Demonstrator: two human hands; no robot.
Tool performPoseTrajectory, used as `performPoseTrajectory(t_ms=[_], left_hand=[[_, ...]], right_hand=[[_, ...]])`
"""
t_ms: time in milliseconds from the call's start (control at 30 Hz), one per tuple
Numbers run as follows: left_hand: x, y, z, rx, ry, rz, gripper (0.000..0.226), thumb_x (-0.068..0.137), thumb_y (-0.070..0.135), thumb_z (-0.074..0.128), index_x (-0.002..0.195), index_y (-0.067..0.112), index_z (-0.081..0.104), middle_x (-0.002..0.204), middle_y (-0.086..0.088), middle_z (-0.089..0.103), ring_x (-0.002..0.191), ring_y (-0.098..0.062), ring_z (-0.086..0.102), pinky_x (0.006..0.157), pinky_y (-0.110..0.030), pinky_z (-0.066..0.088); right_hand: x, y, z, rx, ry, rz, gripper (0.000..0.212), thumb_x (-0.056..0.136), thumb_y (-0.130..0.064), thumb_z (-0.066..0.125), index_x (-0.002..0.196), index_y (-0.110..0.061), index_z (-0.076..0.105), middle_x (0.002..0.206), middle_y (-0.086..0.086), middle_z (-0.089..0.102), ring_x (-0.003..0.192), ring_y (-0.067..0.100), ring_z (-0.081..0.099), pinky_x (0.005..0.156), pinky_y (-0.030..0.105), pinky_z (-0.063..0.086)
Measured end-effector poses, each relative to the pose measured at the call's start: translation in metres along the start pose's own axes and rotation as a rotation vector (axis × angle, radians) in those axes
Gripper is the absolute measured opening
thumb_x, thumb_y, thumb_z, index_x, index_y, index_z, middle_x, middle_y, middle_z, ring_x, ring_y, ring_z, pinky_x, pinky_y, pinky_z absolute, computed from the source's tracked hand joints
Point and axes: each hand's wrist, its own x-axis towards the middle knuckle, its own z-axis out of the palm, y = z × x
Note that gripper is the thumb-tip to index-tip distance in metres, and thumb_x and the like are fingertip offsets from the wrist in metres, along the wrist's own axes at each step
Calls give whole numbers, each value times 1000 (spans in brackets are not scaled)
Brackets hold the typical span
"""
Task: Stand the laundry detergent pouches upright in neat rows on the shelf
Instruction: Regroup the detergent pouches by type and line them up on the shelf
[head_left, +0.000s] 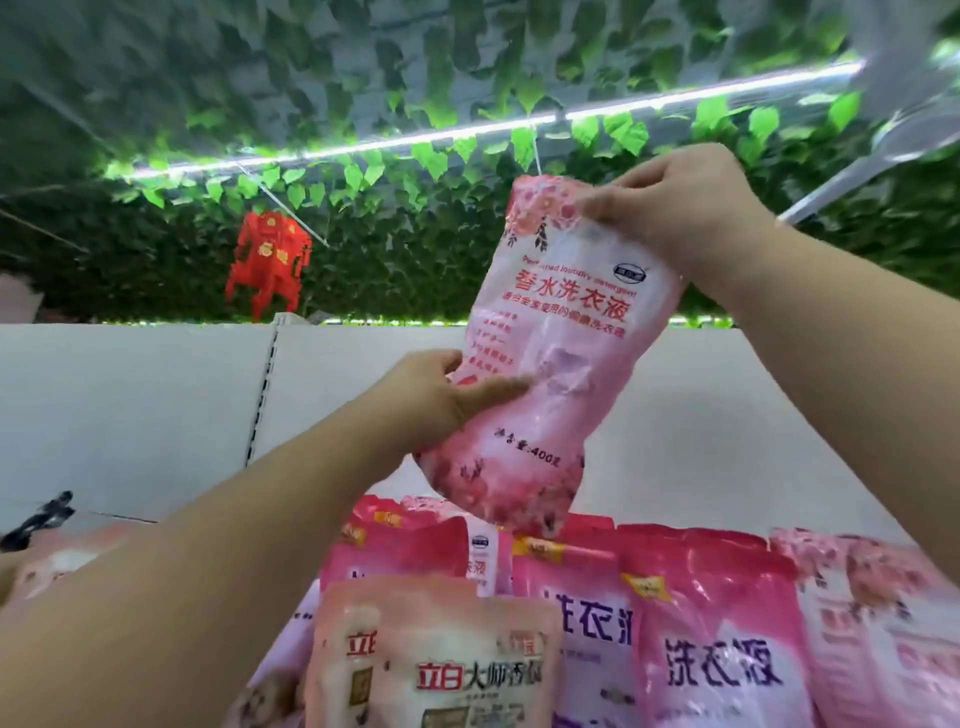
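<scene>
A pink detergent pouch (561, 364) with flower print and red lettering hangs in the air, tilted, above the other pouches. My right hand (680, 213) pinches its top edge. My left hand (447, 400) grips its left side near the middle, thumb across the front. Its bottom end touches the tops of the pouches standing below. Several pink pouches (711, 644) stand upright in a row on the shelf at the bottom of the view. A paler peach pouch (436, 660) stands in front of them.
The white shelf back panel (135, 405) with a slotted upright runs behind the pouches. Green leaf garlands and a light strip (467, 130) cover the ceiling. A red paper ornament (270, 260) hangs at the left. A dark object (41, 519) lies at the far left.
</scene>
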Motion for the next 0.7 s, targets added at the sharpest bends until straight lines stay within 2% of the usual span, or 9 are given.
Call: performPoseTrajectory(t_ms=[67, 133, 233, 300, 367, 433, 567, 633, 700], left_hand=[[-17, -2, -1, -79, 83, 60, 25, 69, 40, 71, 80, 20, 61, 71, 3, 67, 52, -9, 64, 42, -19, 49], [-35, -5, 2, -249, 140, 49, 23, 70, 36, 72, 79, 18, 60, 68, 1, 66, 45, -8, 62, 36, -19, 44], [-50, -5, 5, -415, 181, 1, 27, 67, 37, 72, 81, 18, 59, 73, -2, 68, 53, -16, 66, 44, -25, 51], [-61, -3, 8, -447, 179, 4, 36, 64, 40, 73, 88, 16, 59, 83, -6, 70, 67, -22, 69, 57, -33, 56], [-71, -1, 15, -487, 154, -1, 44, 65, 41, 75, 95, 14, 59, 89, -8, 71, 74, -27, 70, 66, -42, 58], [-83, 0, 26, -534, 96, -31, 47, 67, 41, 73, 101, 13, 58, 93, -8, 70, 76, -28, 70, 68, -45, 58], [-105, 8, 55, -580, 15, -103, 51, 73, 43, 67, 111, 12, 52, 101, -8, 67, 82, -27, 68, 59, -36, 56], [-116, 15, 75, -586, 3, -131, 52, 74, 44, 66, 112, 13, 50, 104, -7, 66, 86, -28, 66, 67, -41, 56], [-125, 25, 98, -554, -14, -110, 50, 76, 45, 65, 112, 15, 48, 104, -5, 64, 86, -27, 65, 68, -40, 56]], right_hand=[[-18, -5, -9, 3, 115, -44, 16, 80, -29, 68, 86, -14, 72, 67, 0, 62, 63, 11, 55, 72, 29, 52], [-43, -4, -10, 140, 202, 2, 25, 81, -26, 66, 101, -11, 68, 79, -3, 62, 71, 6, 56, 72, 24, 50], [-93, 0, 2, 437, 71, 346, 55, 83, -37, 63, 130, -11, 48, 115, 2, 56, 99, 13, 54, 81, 23, 44], [-136, -7, 14, 643, -179, 554, 46, 84, -41, 57, 121, -14, 54, 112, 3, 60, 98, 18, 59, 82, 32, 47], [-167, -10, 24, 806, -280, 626, 35, 87, -35, 54, 115, -14, 56, 103, 7, 69, 88, 21, 68, 78, 38, 55], [-183, -9, 23, 888, -218, 633, 32, 88, -24, 55, 119, -13, 53, 101, 9, 70, 85, 23, 70, 75, 39, 57], [-199, -2, -5, 919, -147, 695, 25, 87, -14, 56, 112, -11, 58, 91, 8, 71, 71, 18, 71, 58, 31, 58], [-207, 7, -26, 881, -113, 691, 22, 87, -16, 57, 108, -12, 59, 89, 6, 72, 72, 19, 71, 59, 33, 58], [-217, 13, -50, 855, -110, 645, 34, 81, -22, 62, 113, -14, 57, 97, 7, 72, 83, 22, 71, 69, 37, 58]])
